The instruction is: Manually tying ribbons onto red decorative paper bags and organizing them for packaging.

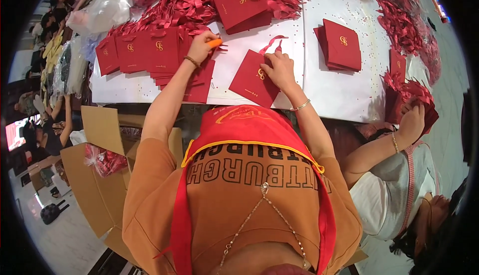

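A red paper bag (248, 78) with gold print lies tilted on the white table in front of me. My right hand (280, 70) is closed on its upper right edge, and a red ribbon handle (273, 43) loops up beyond the fingers. To the left, my left hand (200, 48) is closed around a small orange piece (215, 43), perhaps a tool's handle; its kind is unclear. Below that hand and wrist, overlapping red paper bags (163, 50) spread leftward. Another stack of red bags (240, 6) sits farther back, between the hands.
Heaps of red ribbons (167, 5) cover the table's (287, 93) far side. A small bag stack (342, 44) stands at right. A co-worker's hand (413, 121) holds red bags and ribbons at the right edge. An open cardboard box (90, 180) stands at my left.
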Motion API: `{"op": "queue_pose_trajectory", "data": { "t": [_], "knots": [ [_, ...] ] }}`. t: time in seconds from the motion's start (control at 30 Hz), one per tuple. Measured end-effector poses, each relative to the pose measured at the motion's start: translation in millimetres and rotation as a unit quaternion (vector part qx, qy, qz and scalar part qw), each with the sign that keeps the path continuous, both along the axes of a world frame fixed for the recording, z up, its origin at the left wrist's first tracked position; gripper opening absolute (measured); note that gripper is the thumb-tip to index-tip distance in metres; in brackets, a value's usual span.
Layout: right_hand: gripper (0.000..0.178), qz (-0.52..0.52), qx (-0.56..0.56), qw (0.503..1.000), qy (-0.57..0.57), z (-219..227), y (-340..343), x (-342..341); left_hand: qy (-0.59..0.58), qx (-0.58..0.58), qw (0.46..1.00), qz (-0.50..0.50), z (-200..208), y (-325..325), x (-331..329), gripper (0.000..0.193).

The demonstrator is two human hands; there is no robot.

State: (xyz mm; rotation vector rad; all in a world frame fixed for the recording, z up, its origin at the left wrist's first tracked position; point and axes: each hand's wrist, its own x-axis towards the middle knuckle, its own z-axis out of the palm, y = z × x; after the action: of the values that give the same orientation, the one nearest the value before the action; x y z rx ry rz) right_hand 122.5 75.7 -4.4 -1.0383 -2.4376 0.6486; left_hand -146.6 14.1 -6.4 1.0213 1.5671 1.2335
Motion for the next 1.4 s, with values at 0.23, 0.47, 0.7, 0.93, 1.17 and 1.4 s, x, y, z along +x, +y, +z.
{"op": "queue_pose_trajectory", "data": {
  "t": [0.23,0.47,0.7,0.93,1.17,1.4],
  "knots": [
    [0.027,0.000,0.037,0.996,-0.081,6,-3,-15,0.237,-0.034,0.970,-0.035,-7,0,36,0.011],
    [0.031,0.015,-0.107,0.988,-0.106,11,2,-25,0.426,-0.010,0.905,-0.001,31,28,14,0.021],
    [0.033,0.019,-0.119,0.988,-0.097,13,-4,-30,0.509,-0.162,0.826,0.179,60,96,-55,0.029],
    [0.035,-0.008,-0.141,0.988,-0.057,7,4,-13,0.368,0.039,0.928,0.048,54,66,-29,0.019],
    [0.038,-0.038,-0.208,0.974,-0.079,4,22,-1,0.375,0.023,0.904,-0.204,21,-34,46,0.013],
    [0.043,-0.022,-0.235,0.970,-0.057,-6,34,25,0.375,-0.104,0.884,-0.259,38,-40,55,0.015]
  ]
}}
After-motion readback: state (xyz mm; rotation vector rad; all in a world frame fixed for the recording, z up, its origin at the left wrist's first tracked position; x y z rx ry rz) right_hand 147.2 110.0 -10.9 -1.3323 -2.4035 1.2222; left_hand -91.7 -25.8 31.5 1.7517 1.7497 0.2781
